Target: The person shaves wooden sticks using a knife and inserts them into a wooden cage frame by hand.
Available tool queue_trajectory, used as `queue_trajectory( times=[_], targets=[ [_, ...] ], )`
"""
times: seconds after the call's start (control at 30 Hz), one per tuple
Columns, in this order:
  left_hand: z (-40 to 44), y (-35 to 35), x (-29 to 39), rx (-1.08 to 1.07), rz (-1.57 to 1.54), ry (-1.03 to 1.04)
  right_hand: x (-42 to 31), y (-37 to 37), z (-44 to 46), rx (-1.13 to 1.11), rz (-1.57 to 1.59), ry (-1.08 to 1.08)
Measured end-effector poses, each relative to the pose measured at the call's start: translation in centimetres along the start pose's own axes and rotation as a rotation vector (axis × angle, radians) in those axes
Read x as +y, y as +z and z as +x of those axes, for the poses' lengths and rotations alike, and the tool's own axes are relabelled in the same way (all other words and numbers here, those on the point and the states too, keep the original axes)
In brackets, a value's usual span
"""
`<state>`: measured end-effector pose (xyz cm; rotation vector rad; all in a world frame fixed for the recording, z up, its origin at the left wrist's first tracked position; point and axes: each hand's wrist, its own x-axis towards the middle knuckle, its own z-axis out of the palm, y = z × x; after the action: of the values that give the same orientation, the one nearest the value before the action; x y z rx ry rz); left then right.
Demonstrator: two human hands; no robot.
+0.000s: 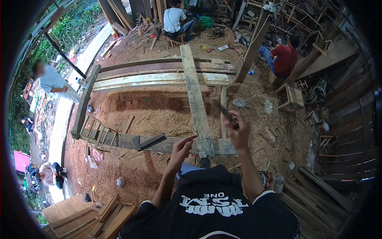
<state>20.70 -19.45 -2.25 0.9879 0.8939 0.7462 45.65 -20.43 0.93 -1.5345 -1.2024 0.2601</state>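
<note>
1. Holding the long dark tool [223, 110] up in the right hand [238, 131], fingers wrapped round its lower end. That grip looks firmly closed. The tool tilts away over the narrow wooden bar [223, 115], just right of the long pale weathered plank [194, 93].
2. Left hand [182, 152] has its index finger stuck out at the plank's left edge, other fingers curled. Can't tell if the fingertip touches, or if that grip pinches anything thin.
3. Step-wise, I'd call this checking or lining up at the plank rather than a full working stroke, but that's a guess. Bringing the tool onto the wood would call for a steady wrist, and the left fingers kept out of its path.
4. The plank lies across the thick dark wooden beam [171, 144] near the body, and its far part crosses the stacked long boards [147, 79]. Watch its near end: it pokes past the beam towards the dark shirt [219, 187].
5. Left along the beam sits an angular dark piece [148, 142], then a small slatted wooden frame [99, 134]. Sweeping left could knock both.
6. Between beam and boards, shavings-covered ground [155, 105] gives swing room. On the right, the tall wooden post [254, 46] limits reach farther out.
</note>
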Motion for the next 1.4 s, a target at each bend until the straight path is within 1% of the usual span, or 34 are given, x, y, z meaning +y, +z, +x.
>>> queue_trajectory(
  times=[0.03, 0.07, 0.17, 0.27, 0.37, 0.4, 0.47, 0.5, 0.53, 0.57, 0.63, 0.67, 0.77, 0.8, 0.9, 1.0, 1.1, 1.23, 1.3, 1.4],
  targets=[
    [0.1, 0.1, 0.0, 0.003, 0.097, 0.058, -0.3, 0.3, -0.1, -0.036, -0.031, -0.058],
    [0.1, 0.0, 0.1, 0.006, 0.196, 0.117, -0.4, -0.3, 0.2, -0.193, -0.238, -0.129],
    [0.4, -0.5, -0.4, 0.064, 0.391, 0.291, -0.6, -0.3, 0.5, -0.366, -0.445, -0.243],
    [0.6, -2.3, -0.7, 0.145, 0.550, 0.284, 0.3, -0.4, 0.1, -0.467, -0.426, -0.145],
    [0.0, -2.4, 2.6, 0.195, 0.947, 0.516, 0.6, -0.1, -0.3, -0.646, -0.406, -0.035],
    [0.0, -2.7, 3.1, 0.186, 0.960, 0.470, 0.8, 0.1, -0.5, -0.642, -0.388, -0.011],
    [0.4, -3.1, 3.4, 0.378, 1.121, 0.604, 1.1, 0.5, -1.0, -0.634, -0.351, 0.035],
    [0.5, -3.3, 3.4, 0.477, 1.199, 0.670, 1.1, 0.7, -1.1, -0.619, -0.320, 0.093],
    [0.6, -3.6, 3.5, 0.547, 1.167, 0.625, 1.0, 0.9, -1.1, -0.602, -0.289, 0.151],
    [0.8, -3.6, 3.7, 0.604, 1.120, 0.666, 1.0, 1.1, -1.2, -0.584, -0.259, 0.213],
    [1.2, -3.3, 4.3, 0.711, 1.024, 0.743, 1.1, 1.8, -1.7, -0.569, -0.102, 0.277],
    [1.4, -2.7, 4.2, 0.712, 0.875, 0.722, 1.1, 2.2, -2.0, -0.560, -0.024, 0.309],
    [2.0, -0.7, 3.6, 0.611, 0.482, 0.532, 0.8, 3.6, -3.1, -0.496, 0.164, 0.335],
    [2.8, -0.2, 3.1, 0.524, 0.324, 0.498, -0.1, 3.9, -3.3, -0.495, 0.288, 0.442],
    [3.5, 1.1, 2.3, 0.314, 0.077, 0.379, -1.2, 4.1, -3.7, -0.528, 0.369, 0.484],
    [4.0, 1.5, 2.2, 0.269, 0.018, 0.377, -0.7, 5.0, -4.7, -0.477, 0.570, 0.509],
    [4.4, 1.5, 2.2, 0.211, -0.045, 0.382, -0.1, 4.9, -5.0, -0.531, 0.567, 0.547],
    [4.6, 1.9, 2.6, 0.113, -0.128, 0.379, -0.1, 4.2, -5.1, -0.572, 0.588, 0.670],
    [4.7, 2.1, 2.4, 0.086, -0.105, 0.370, 0.5, 4.1, -5.2, -0.611, 0.631, 0.712],
    [4.7, 2.6, 2.0, 0.078, -0.120, 0.354, -0.2, 3.8, -5.1, -0.611, 0.705, 0.727]
  ],
)
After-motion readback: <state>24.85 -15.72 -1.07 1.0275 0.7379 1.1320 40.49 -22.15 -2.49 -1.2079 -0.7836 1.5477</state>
